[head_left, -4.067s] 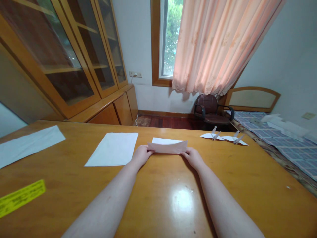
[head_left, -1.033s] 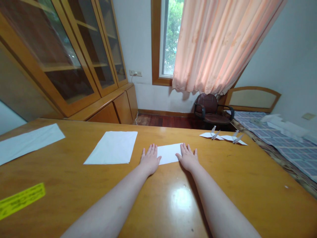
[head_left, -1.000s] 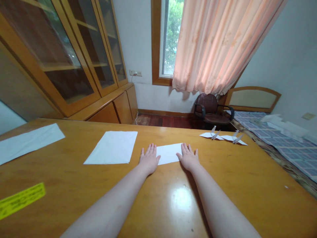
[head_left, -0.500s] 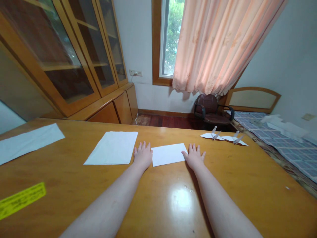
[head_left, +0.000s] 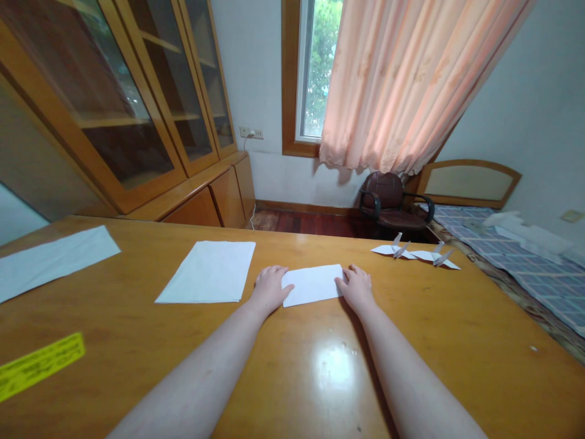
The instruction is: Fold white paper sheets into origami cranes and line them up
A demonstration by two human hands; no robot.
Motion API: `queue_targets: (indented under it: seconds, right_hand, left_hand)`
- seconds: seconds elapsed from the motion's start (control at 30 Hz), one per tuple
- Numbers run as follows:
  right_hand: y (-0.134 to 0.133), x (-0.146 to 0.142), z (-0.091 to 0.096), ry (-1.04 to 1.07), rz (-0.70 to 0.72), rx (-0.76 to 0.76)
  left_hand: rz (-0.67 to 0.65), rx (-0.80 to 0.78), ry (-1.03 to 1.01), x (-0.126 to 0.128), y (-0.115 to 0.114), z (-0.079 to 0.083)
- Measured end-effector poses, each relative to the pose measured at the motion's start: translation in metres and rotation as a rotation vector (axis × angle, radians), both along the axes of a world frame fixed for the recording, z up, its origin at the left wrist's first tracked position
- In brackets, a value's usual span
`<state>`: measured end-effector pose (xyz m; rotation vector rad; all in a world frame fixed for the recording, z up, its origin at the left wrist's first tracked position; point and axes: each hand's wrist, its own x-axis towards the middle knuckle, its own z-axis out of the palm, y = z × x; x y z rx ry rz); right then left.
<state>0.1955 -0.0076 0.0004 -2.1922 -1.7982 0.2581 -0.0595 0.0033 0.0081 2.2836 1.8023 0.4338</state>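
Note:
A white rectangular paper [head_left: 315, 285] lies on the wooden table between my hands. My left hand [head_left: 270, 288] grips its left edge, the thumb on top and the fingers curled at the rim. At the opposite edge, my right hand [head_left: 355, 285] holds the paper the same way, thumb over its corner area. Left of my left hand lies a larger white stack of paper [head_left: 210, 271]. Two folded paper cranes [head_left: 393, 250] stand on the table beyond my right hand, one beside the other.
A long white paper strip [head_left: 59, 259] rests at the table's far left, with a yellow label [head_left: 41, 364] in front of it. Past the table [head_left: 292, 378] are a glass-door cabinet [head_left: 178, 110], an armchair [head_left: 386, 198] and a bed [head_left: 498, 244] on the right.
My spread fingers have drawn in and curled around both ends of the paper. The left thumb has come over its left edge. The view has shifted slightly.

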Motion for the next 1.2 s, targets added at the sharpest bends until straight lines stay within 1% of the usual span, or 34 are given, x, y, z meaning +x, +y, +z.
queue_targets:
  seconds: [0.2,0.37,0.57,0.7,0.83,1.0,1.1,1.2]
  right_hand:
    - [0.005,0.005,-0.006,0.095,0.021,0.084]
    - [0.008,0.008,-0.01,0.244,0.058,0.2]
    - [0.005,0.006,-0.007,0.401,0.009,0.17]
    - [0.004,0.005,-0.003,0.431,-0.015,0.128]
    - [0.003,0.005,0.0,0.431,0.01,0.049]
    - [0.003,0.005,-0.001,0.562,-0.004,0.087]
    - [0.004,0.007,-0.002,0.676,-0.016,0.133]
    - [0.005,0.008,-0.003,0.863,-0.024,0.192]
  left_hand:
    - [0.002,-0.008,-0.01,-0.001,0.001,-0.002]
    - [0.005,-0.006,-0.007,0.0,0.002,-0.003]
    - [0.0,-0.003,-0.027,0.0,0.002,-0.004]
    - [0.0,0.009,-0.03,0.0,0.002,-0.005]
    - [0.001,0.01,-0.038,0.0,0.003,-0.006]
    - [0.0,0.019,-0.067,-0.001,0.003,-0.009]
    - [0.041,0.039,-0.136,-0.002,0.005,-0.012]
    - [0.076,0.033,-0.311,-0.003,0.007,-0.013]
